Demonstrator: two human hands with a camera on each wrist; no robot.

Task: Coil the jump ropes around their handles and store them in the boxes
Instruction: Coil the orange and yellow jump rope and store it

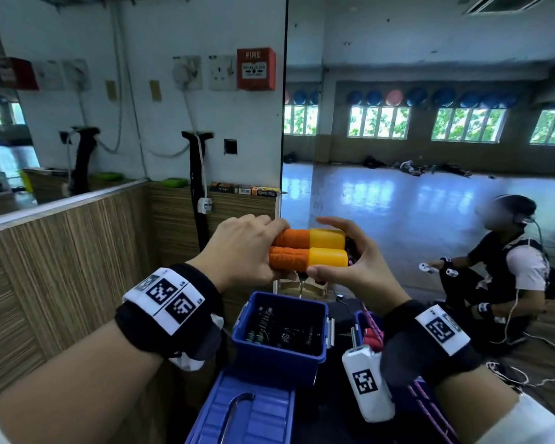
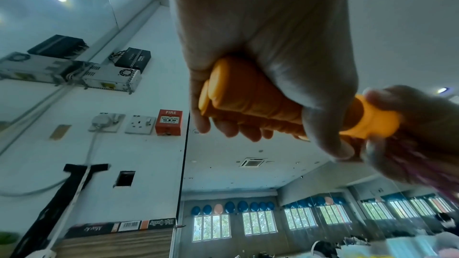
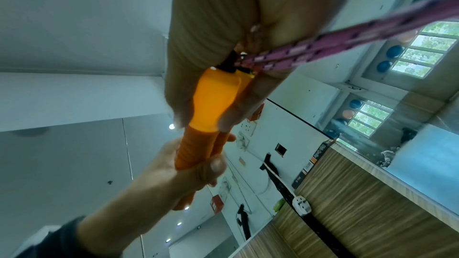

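Observation:
Two jump-rope handles (image 1: 308, 254), orange foam with yellow caps, lie side by side at chest height. My left hand (image 1: 241, 251) grips their orange ends (image 2: 253, 101). My right hand (image 1: 350, 254) holds the yellow caps (image 3: 216, 101) between thumb and fingers. A pink beaded rope (image 3: 347, 42) runs from the caps past my right palm and hangs down (image 1: 426, 398). Below, an open blue box (image 1: 279, 357) holds dark coiled ropes. A second blue box (image 1: 361, 318) to its right holds a red-handled pink rope (image 1: 372, 336).
A blue box lid (image 1: 237, 411) lies in front of the first box. A wood-panelled wall (image 1: 77, 267) runs along the left, with a mirror (image 1: 430, 155) ahead. A seated person (image 1: 507, 270) shows at the right. White cables (image 1: 526, 376) trail on the floor.

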